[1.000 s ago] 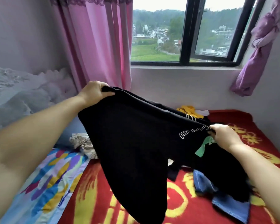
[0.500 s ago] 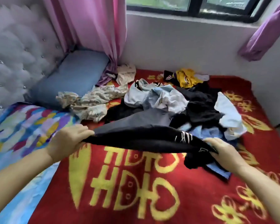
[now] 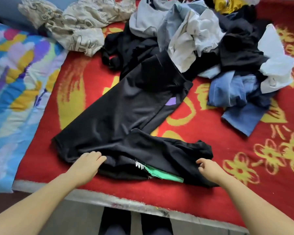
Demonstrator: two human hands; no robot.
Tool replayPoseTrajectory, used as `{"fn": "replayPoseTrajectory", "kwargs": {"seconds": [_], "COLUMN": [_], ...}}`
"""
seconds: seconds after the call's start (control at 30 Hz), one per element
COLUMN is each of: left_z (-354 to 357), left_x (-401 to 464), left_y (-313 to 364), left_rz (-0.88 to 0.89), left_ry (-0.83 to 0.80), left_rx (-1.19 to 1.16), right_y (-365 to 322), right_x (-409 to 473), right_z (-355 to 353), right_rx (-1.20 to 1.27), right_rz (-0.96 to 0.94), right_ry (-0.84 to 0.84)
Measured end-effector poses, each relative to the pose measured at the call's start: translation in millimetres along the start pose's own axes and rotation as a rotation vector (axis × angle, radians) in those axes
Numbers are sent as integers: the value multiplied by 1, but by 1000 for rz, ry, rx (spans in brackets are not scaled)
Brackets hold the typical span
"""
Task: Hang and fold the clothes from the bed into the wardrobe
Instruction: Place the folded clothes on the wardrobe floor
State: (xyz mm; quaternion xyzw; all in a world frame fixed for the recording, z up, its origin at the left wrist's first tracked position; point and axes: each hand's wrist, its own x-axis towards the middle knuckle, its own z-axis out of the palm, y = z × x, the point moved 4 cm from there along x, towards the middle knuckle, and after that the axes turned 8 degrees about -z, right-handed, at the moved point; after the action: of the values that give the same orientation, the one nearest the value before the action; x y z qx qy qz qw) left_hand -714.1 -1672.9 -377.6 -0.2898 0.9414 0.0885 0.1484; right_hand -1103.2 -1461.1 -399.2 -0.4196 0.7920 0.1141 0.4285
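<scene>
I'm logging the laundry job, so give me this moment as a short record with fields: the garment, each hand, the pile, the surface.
garment: black fabric trousers with purple and green patches, spread on the bed
left hand: left hand lies on the near end of the trousers, fingers fairly straight
right hand: right hand at the trousers' near right edge, fingers loosely curled; grip unclear
pile: heap of crumpled clothes, beyond the trousers
surface: red blanket with yellow pattern
folding: not yet begun
</scene>
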Motion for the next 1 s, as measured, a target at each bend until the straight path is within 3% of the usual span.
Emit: {"fn": "replayPoseTrajectory", "kwargs": {"seconds": [0.13,0.2,0.33,0.43,0.5,0.63,0.7,0.77,0.83,1.0], "left_z": [0,18,65,82,90,102,105,108,111,103], "left_x": [58,80,89,79,70,64,66,67,71,91], "left_y": [79,114,155,162,162,163,166,172,176,184], "left_rz": [113,83,-113,-224,-246,-298,-336,-369,-395,-358], "left_ry": [11,-121,-555,-609,-591,-510,-470,-450,-418,-339], "left_rx": [-101,-98,-27,-20,19,9,14,32,44,110], "right_y": [53,67,76,72,68,62,72,92,104,80], "right_x": [1,8,19,24,20,-8,0,27,53,73], "right_z": [-8,0,37,40,23,-45,-59,-49,-22,0], "right_rx": [105,84,82,81,136,397,443,551,819,1119], "right_rz": [183,159,99,6,-96,-410,-422,-186,62,136], "right_ry": [135,71,-66,4,181,877,975,795,474,163]}}
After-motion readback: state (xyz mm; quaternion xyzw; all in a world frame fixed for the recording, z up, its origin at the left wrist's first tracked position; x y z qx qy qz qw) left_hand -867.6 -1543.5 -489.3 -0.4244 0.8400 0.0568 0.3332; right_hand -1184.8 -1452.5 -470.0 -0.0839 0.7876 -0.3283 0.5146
